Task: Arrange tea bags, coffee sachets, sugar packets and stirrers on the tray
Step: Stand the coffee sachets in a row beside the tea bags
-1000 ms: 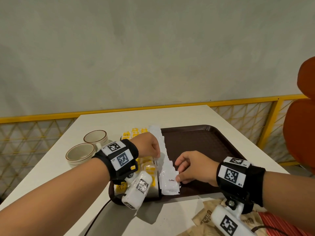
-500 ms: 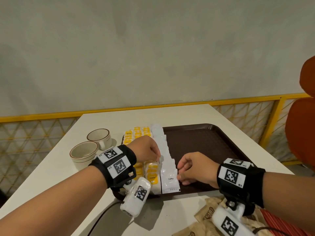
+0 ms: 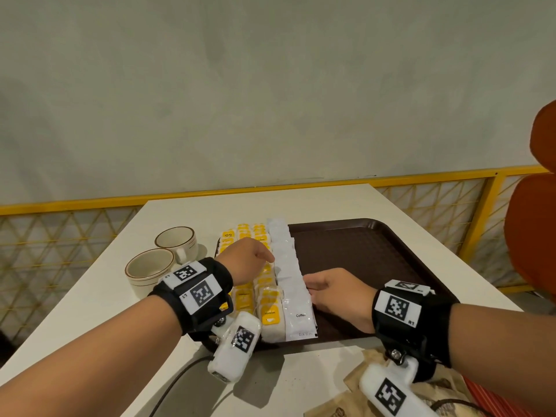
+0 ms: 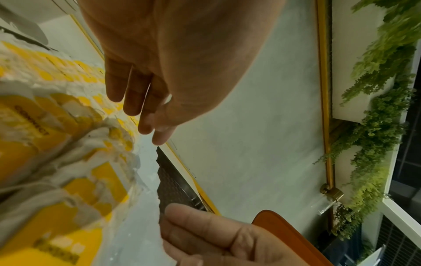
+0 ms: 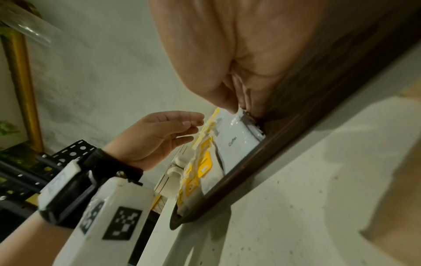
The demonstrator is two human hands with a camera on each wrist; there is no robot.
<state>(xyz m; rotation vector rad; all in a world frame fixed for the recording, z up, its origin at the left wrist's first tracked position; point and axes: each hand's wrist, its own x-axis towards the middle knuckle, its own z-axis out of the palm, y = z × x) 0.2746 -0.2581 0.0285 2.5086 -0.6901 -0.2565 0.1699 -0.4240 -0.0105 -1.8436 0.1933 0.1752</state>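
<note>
café-like place: brown serving tray (image 3: 376, 251), cups (image 3: 176, 242), orange chair (image 3: 532, 230)
</note>
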